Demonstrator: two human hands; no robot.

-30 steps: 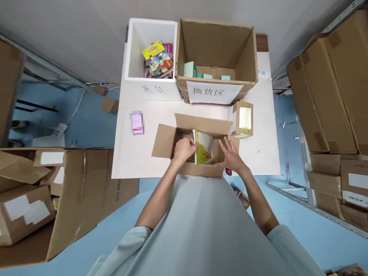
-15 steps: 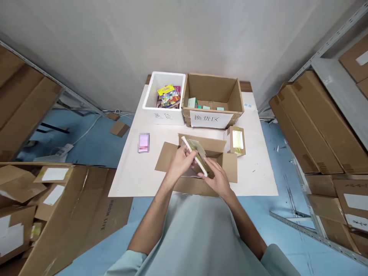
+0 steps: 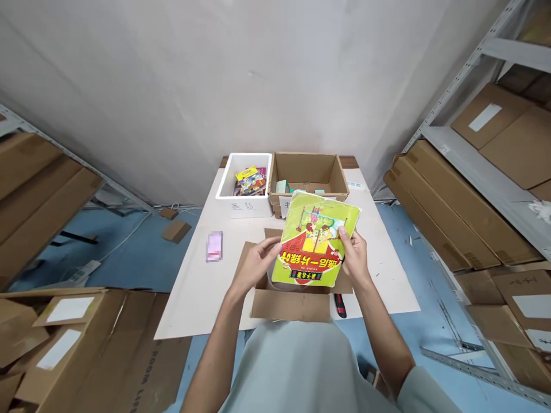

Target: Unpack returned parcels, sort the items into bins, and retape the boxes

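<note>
A green and red picture book (image 3: 316,241), its cover upside down to me, is held up above an open cardboard box (image 3: 290,304). My left hand (image 3: 257,263) grips the book's left edge, its fingers partly hidden behind it. At the right edge, my right hand (image 3: 355,257) is closed on the book with the thumb on the cover. The book hides most of the box's inside. Beside the box's near right corner lies a red and black utility knife (image 3: 340,306).
A white foam box (image 3: 251,207) with several books stands at the back of the table (image 3: 189,298). Right of it is a larger cardboard box (image 3: 310,158) holding small boxes. A blurred pink item (image 3: 214,246) lies at left. Shelves with cartons (image 3: 465,201) stand on the right.
The book has been lifted from the open box and turned from edge-on, so its cover now faces me. My right hand has moved to its right edge. The view has tilted up.
</note>
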